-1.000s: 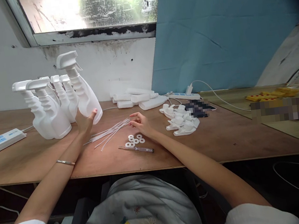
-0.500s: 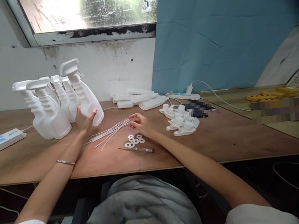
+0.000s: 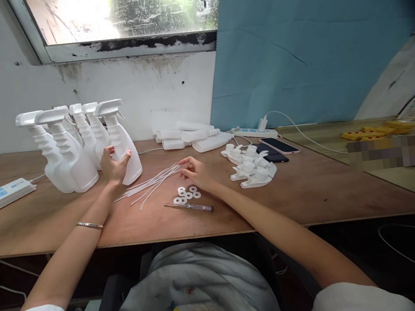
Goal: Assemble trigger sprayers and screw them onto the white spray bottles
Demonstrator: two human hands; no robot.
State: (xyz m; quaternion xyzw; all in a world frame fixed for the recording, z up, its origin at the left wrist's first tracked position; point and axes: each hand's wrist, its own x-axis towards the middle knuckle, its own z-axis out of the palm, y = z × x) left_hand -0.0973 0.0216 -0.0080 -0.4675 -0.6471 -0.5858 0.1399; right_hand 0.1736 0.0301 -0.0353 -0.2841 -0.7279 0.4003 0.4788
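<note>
My left hand (image 3: 114, 168) is at the lower part of a white spray bottle (image 3: 127, 157), thumb across its front and fingers at its left side. The bottle stands upright on the table, trigger head on. Close behind and left of it stands a group of similar spray bottles (image 3: 77, 165). My right hand (image 3: 194, 172) rests on the table with its fingers curled and pinched at the right ends of several thin white tubes (image 3: 154, 182). White ring washers (image 3: 188, 196) and a screwdriver (image 3: 200, 207) with a clear handle lie just in front of it.
White trigger heads (image 3: 254, 167) are piled to the right, near two phones (image 3: 279, 146). Bottles without heads (image 3: 190, 138) lie by the wall. Power strips stand at left (image 3: 4, 196) and back (image 3: 253, 133). Yellow parts (image 3: 379, 130) lie far right.
My left hand has lowered the tilted spray bottle onto the table, where it now stands upright. My right hand has stayed at the tube ends.
</note>
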